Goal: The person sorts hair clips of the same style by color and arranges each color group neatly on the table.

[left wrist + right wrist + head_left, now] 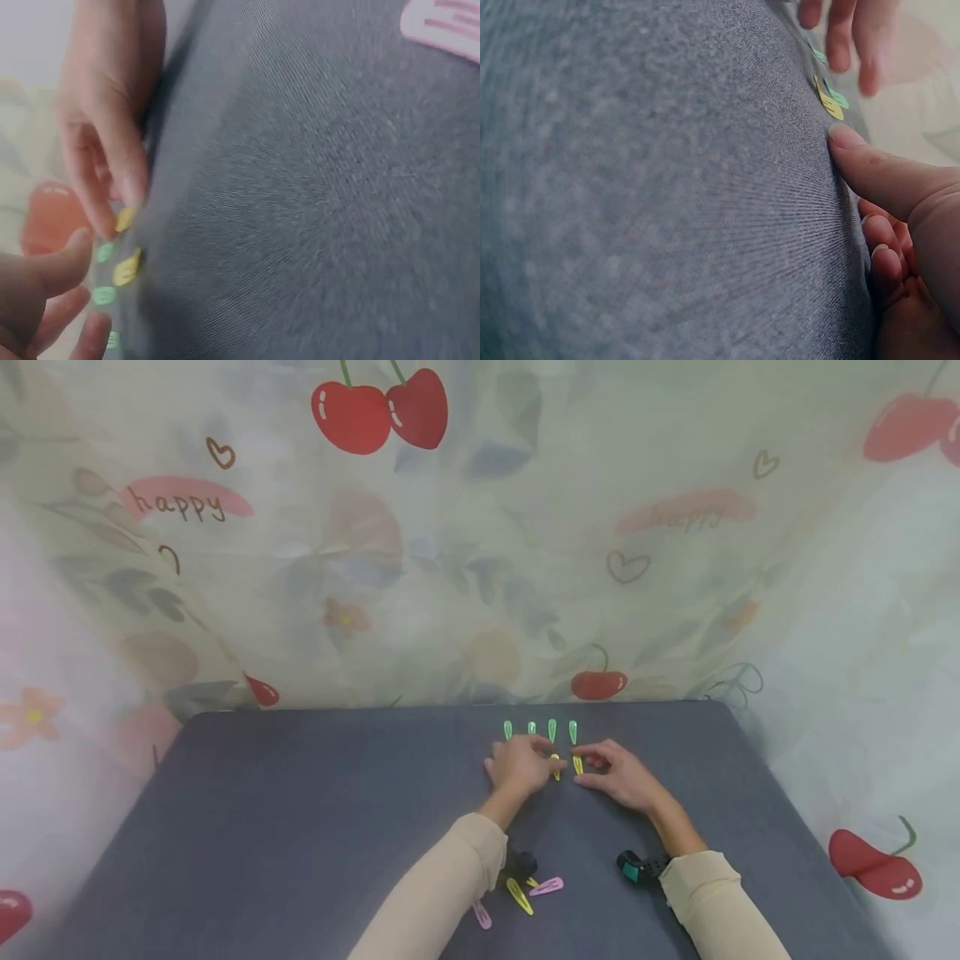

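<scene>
Four-odd aside, several green snap hair clips (552, 731) stand in a row near the table's far edge. Nearer than that row lie two yellow hair clips. My right hand (617, 774) pinches the right yellow hair clip (577, 765) between thumb and index finger, on the table below the rightmost green clip. In the right wrist view my thumb (877, 165) hides that clip. My left hand (521, 764) hovers over the row's left part, its fingers loosely spread beside the other yellow hair clip (127, 268), which lies free in the left wrist view.
Near the front, by my left forearm, lie a yellow hair clip (520, 897), a pink hair clip (547, 887) and another pink hair clip (482, 914). A dark cloth covers the table (300, 827). A printed curtain (450, 527) hangs behind and at both sides.
</scene>
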